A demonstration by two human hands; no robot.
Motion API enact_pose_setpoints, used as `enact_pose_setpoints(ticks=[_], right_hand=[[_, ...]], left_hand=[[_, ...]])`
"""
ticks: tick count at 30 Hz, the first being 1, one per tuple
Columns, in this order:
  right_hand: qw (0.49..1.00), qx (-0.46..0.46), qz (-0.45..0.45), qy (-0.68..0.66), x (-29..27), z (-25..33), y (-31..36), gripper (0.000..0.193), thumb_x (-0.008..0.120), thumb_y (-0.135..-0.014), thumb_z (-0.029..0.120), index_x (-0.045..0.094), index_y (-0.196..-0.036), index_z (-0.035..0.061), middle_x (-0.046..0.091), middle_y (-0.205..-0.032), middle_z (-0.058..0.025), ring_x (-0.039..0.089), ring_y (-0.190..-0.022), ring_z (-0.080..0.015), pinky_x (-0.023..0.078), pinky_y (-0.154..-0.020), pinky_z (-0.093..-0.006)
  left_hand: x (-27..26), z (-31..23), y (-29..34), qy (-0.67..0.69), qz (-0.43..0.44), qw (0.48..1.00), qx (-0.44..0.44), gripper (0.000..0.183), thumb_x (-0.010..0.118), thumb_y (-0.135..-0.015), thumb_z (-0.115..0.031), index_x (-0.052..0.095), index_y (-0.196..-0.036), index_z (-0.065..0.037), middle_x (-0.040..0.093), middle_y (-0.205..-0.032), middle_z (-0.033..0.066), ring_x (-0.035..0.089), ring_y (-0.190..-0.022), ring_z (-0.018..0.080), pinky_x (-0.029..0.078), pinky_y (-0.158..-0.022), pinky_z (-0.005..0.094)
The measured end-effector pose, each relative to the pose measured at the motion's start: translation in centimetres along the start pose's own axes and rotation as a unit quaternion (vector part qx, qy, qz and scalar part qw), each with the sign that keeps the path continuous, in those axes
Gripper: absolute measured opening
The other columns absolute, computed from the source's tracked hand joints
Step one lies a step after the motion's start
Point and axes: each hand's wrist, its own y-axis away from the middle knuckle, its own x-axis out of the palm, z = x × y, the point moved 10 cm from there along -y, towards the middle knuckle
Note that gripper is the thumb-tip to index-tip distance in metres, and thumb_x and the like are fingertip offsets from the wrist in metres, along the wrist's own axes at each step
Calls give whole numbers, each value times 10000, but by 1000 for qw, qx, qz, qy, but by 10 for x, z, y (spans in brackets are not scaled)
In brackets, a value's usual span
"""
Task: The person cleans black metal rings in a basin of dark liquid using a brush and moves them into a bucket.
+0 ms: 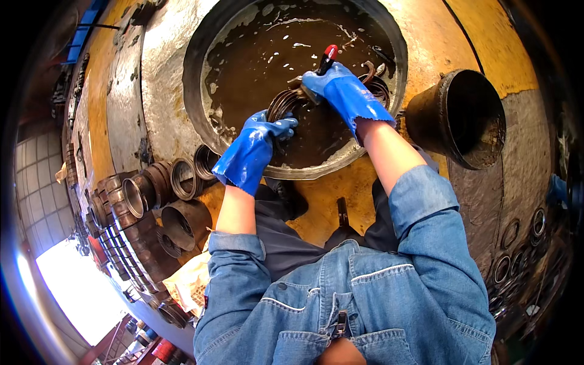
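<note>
- Ribbed metal ring (281, 104): held over the dark liquid (243, 79) in the round tub (193, 79), probably stiff, fairly heavy and slippery (wet metal rarely offers much bite).
- Left gloved hand (260, 135): fingers curled around its near edge, a sound place to hold, likely able to bear a firm squeeze.
- Right gloved hand (333, 82): clasping a red-tipped brush (329, 55), bristles touching or just beside the ring.

Dark ribbed metal ring (283, 103) (partly hidden), over brown liquid (246, 79), slanted brush (326, 62) at its right, handle black, red-tipped
</note>
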Motion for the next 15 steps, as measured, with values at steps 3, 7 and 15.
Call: enact_pose_setpoints(ticks=[3, 7, 15], right_hand=[[994, 15, -17, 109, -10, -8, -3, 462, 655, -856, 374, 743, -1133, 14, 740, -1104, -227, 714, -1063, -367, 547, -965, -411], [998, 4, -66, 12, -33, -15, 0, 488, 677, -826, 419, 735, -1112, 28, 738, -1110, -228, 713, -1057, -369, 547, -956, -412], [985, -22, -136, -108, -85, 14, 52, 421, 662, -810, 431, 749, -992, 62, 738, -935, -189, 711, -911, -317, 544, -861, -385]], left_hand=[[9, 5, -3, -42, -1, 998, -55, 254, 732, -917, -129, 703, -1116, 26, 750, -900, 106, 658, -695, 148, 527, -658, 257], [22, 5, -9, -60, -3, 996, -72, 282, 737, -952, -211, 713, -1089, 34, 730, -838, 91, 647, -665, 156, 517, -608, 268], [45, -11, -5, 14, 74, 995, 72, 431, 722, -939, -84, 581, -1314, 77, 725, -1130, 165, 708, -1025, 235, 581, -937, 364]])
